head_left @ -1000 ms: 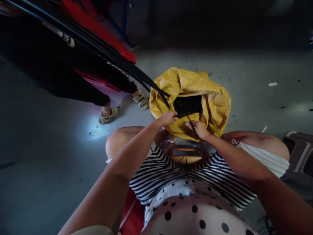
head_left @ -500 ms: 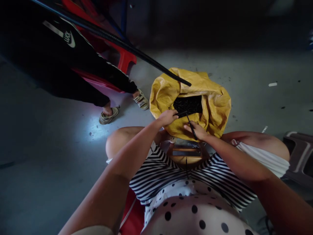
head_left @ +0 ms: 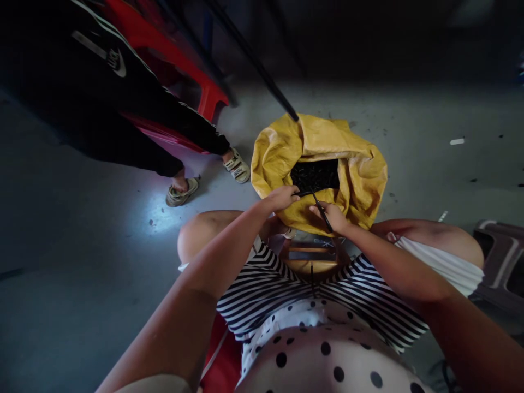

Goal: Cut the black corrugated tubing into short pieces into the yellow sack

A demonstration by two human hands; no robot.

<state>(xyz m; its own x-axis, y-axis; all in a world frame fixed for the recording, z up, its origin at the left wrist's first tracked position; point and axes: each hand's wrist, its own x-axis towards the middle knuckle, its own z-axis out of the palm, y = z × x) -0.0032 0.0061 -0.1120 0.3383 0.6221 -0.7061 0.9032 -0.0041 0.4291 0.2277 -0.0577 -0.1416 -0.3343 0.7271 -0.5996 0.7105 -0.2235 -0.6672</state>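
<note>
Since the earlier frames, the long black rods [head_left: 254, 60] held by the other person have swung up and away from the yellow sack [head_left: 360, 169], and now only their tip reaches its far rim. The left hand [head_left: 282, 197] pinches the end of a thin black strip [head_left: 305, 192] at the sack's near edge. The right hand [head_left: 333, 215] is closed around a second black strip [head_left: 323, 214]. Both hands stay at the near rim. The sack stands open on the floor [head_left: 102, 245], holding a dark heap of small black pieces [head_left: 315, 174].
</note>
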